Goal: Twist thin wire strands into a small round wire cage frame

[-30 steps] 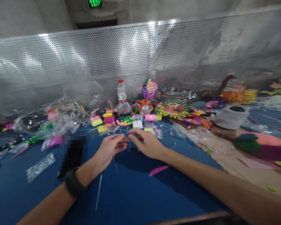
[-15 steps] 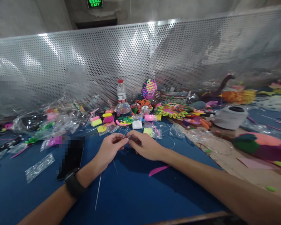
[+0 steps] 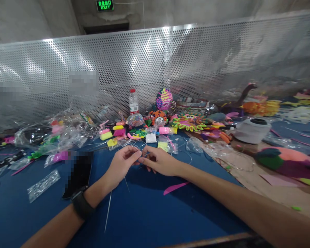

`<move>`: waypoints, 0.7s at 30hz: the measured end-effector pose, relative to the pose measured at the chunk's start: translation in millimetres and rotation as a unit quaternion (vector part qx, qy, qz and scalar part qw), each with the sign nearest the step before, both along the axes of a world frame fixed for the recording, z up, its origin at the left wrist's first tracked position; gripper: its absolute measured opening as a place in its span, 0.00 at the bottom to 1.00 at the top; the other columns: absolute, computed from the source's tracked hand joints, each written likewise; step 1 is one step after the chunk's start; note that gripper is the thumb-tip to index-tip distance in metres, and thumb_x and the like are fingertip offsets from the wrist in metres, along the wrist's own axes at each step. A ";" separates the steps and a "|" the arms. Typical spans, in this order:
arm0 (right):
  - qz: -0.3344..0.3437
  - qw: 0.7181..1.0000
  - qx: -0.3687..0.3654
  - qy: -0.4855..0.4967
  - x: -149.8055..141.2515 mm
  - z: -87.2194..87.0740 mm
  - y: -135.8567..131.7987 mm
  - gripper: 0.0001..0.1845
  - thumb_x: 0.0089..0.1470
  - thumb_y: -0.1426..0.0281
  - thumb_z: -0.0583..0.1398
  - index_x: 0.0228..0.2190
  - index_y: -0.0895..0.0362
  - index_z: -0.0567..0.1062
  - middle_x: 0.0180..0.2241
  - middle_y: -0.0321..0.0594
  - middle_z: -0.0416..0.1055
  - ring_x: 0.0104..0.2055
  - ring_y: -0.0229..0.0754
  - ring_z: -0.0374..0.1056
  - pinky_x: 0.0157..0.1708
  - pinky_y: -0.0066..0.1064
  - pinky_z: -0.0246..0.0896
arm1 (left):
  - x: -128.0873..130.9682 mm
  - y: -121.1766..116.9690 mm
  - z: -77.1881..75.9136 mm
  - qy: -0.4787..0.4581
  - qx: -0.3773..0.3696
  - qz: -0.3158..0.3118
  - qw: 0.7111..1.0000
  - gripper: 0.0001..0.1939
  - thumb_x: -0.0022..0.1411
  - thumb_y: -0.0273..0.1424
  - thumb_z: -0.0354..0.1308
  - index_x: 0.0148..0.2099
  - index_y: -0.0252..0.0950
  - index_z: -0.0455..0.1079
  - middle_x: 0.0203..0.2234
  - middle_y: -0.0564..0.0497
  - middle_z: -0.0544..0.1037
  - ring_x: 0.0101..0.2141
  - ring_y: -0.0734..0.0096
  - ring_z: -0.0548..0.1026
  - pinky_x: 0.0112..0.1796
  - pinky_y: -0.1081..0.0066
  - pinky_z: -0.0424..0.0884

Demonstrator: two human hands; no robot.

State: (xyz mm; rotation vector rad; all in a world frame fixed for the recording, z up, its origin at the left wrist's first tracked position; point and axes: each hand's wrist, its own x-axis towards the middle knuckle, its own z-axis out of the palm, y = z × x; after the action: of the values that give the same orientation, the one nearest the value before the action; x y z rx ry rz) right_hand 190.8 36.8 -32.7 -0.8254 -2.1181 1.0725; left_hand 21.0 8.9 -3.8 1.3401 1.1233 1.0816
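Above the blue table, my left hand [image 3: 124,161] pinches thin silvery wire between thumb and fingertips. One straight length of the wire [image 3: 108,212] slants down from below that hand toward the table's front. A shorter thin strand shows just under the palm. My right hand [image 3: 161,161] meets the left at the fingertips, its thumb and fingers curled on the same wire; the small bit between them is too fine to make out. Close under the right wrist lies a pink plastic knife [image 3: 176,188].
A black phone [image 3: 80,174] lies left of my hands. Beyond them stand a red-capped bottle [image 3: 133,103], clay packs [image 3: 119,132] and clay figures [image 3: 189,121]. At right are a white tub [image 3: 251,131] and a colourful clay-covered form [image 3: 281,162]. A perforated metal screen [image 3: 113,69] closes the back.
My right fingertips have shifted slightly and loosened apart at the wire, with the lower fingers more spread. The left hand stays nearly in place, still pinching.
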 end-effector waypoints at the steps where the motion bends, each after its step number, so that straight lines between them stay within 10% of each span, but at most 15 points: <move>1: 0.003 1.000 -0.005 0.002 -0.1 0.1 -1.0 0.13 0.58 0.58 0.54 0.30 0.55 0.64 0.17 0.29 0.67 0.15 0.32 0.61 0.18 0.24 0.57 | -0.3 -0.2 -0.4 -0.007 -0.006 -0.011 1.000 0.13 0.51 0.38 0.64 0.32 0.34 0.69 0.27 0.52 0.74 0.31 0.72 0.72 0.33 0.74 0.69; 21: -0.033 0.996 -0.064 0.055 -5.7 5.2 -7.9 0.17 0.58 0.56 0.53 0.27 0.56 0.67 0.17 0.30 0.67 0.13 0.30 0.58 0.14 0.21 0.53 | -2.2 -0.5 -1.4 -0.096 -0.048 -0.027 0.994 0.12 0.50 0.35 0.66 0.32 0.35 0.68 0.25 0.55 0.69 0.28 0.76 0.69 0.30 0.75 0.66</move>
State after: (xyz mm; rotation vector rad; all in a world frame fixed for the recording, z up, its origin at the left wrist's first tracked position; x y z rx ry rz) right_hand 185.1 29.0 -27.5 -0.8695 -1.9354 1.2005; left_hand 18.8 8.3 -5.3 1.1578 0.9792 1.0788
